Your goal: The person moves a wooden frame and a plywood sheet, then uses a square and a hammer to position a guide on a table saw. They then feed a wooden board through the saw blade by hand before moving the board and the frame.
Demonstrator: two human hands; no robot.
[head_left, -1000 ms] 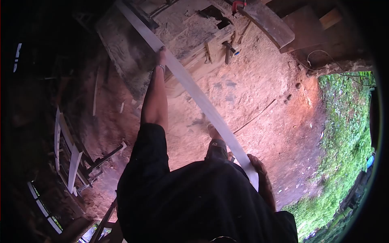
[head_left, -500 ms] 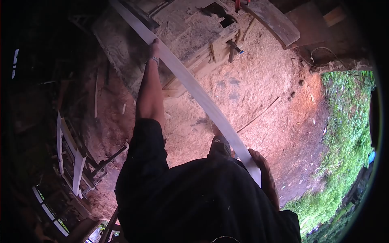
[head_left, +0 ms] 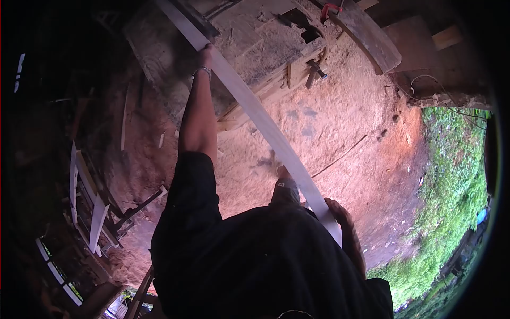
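Note:
A long pale wooden board [head_left: 260, 117] runs diagonally from the top left down to my right side, near my waist. My left hand [head_left: 206, 55], at the end of my stretched arm, is closed on the board's edge near its upper part, over the workbench [head_left: 244, 40]. A bracelet circles that wrist. Lower down, my right hand [head_left: 336, 208] is closed around the other edge close to the board's near end. Part of that hand's fingers is hidden by the board.
Sawdust covers the ground [head_left: 340, 122] beyond the bench. A red clamp [head_left: 330, 10] sits by a thick plank [head_left: 366, 34] at the top right. Wood pieces [head_left: 98, 223] lean at the left. Green plants [head_left: 451, 170] grow at the right.
The bench, plank and ground appear shifted slightly right and down. Both hands keep their hold on the board, whose upper part sits a little further right in view.

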